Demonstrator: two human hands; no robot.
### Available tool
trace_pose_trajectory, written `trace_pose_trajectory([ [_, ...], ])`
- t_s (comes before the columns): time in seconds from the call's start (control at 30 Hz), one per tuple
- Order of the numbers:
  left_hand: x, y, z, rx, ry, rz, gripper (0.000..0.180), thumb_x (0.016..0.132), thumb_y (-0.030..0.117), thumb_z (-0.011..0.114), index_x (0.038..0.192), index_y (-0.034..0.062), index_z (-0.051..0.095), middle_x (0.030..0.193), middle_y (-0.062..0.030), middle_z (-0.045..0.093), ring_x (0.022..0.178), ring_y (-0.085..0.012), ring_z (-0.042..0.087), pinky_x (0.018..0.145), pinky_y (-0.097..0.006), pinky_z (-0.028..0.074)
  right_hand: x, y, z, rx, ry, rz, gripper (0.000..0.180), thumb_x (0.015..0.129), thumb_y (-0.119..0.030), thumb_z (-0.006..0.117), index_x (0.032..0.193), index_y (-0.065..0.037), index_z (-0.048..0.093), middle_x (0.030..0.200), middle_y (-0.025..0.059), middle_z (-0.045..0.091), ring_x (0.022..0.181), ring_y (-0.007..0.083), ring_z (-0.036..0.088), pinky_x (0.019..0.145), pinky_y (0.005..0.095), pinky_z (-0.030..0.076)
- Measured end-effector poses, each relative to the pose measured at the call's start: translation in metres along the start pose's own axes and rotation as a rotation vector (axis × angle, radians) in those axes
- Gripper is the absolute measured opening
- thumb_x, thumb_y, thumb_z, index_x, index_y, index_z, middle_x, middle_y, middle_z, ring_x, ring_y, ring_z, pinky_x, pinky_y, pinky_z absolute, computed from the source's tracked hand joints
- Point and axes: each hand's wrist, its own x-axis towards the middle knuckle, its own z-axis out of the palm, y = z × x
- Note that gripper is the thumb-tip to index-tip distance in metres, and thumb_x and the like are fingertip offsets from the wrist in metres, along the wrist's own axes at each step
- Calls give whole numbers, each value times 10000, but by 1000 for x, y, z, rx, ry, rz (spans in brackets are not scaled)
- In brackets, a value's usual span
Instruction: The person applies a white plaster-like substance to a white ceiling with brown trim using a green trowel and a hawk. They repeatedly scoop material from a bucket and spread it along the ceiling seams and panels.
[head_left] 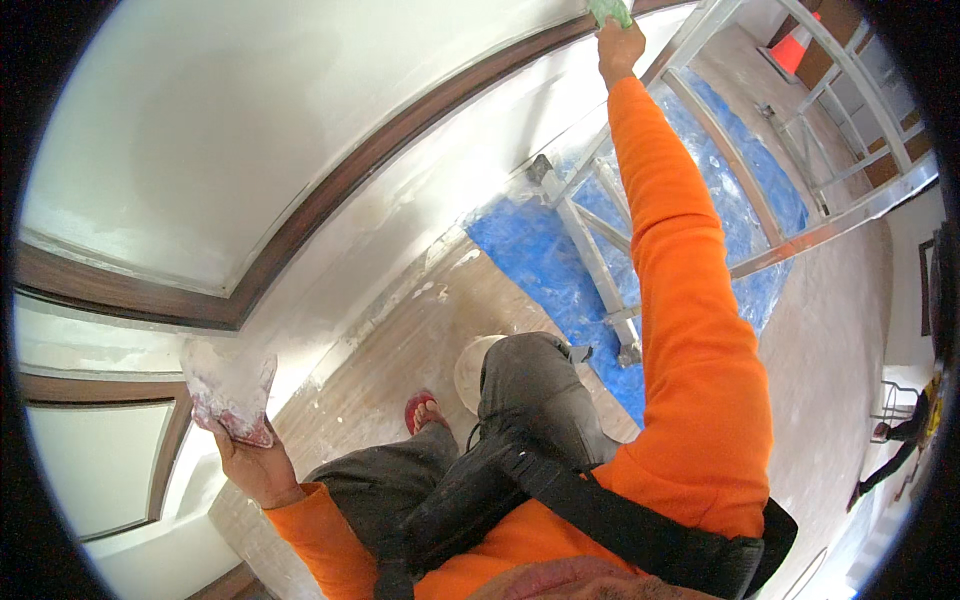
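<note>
A plaster-caked flat hawk board (232, 388) is being gripped from below by the left hand (255, 465), beside the brown wooden trim (300, 225). A green pad (609, 11) is being pinched by the right hand (619, 48) at the upper wall edge; silver ladder (700, 150) close alongside.

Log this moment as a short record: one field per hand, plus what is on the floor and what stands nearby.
left hand: holds a flat board caked with white plaster, close to the wall
right hand: stretched up and out, gripping a green pad against the wall
wall: white, crossed by dark brown trim
floor: blue plastic sheet, white bucket partly hidden behind the knee
nearby: metal ladder frame, orange cone
others: a person at the far right edge
</note>
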Motion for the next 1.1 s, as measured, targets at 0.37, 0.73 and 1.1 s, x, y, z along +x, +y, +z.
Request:
trace_pose_trajectory([
  [0.37,-15,23,4,-474,13,-132,424,1031,211,456,1418,41,432,1442,-121,477,1294,-255,481,1097,-415,386,-19,-5,6,-207,-17,-63,304,855,-118,555,1096,31,666,977,243,692,948,390,668,871,432,502],
  [0.73,-14,24,3,-475,-94,-144,423,1025,208,470,1415,50,432,1439,-114,481,1304,-248,473,1109,-408,367,-57,-25,-3,133,-381,177,346,899,-122,603,1165,99,607,998,160,685,708,229,689,603,306,603],
  [1.1,-10,14,15,-113,24,-42,446,1006,67,479,1430,-30,381,1422,-128,485,1229,-209,503,1051,-305,404,-247,-172,-2,-96,-391,-140,233,822,-95,651,1013,38,633,871,239,648,818,424,645,736,487,515],
])
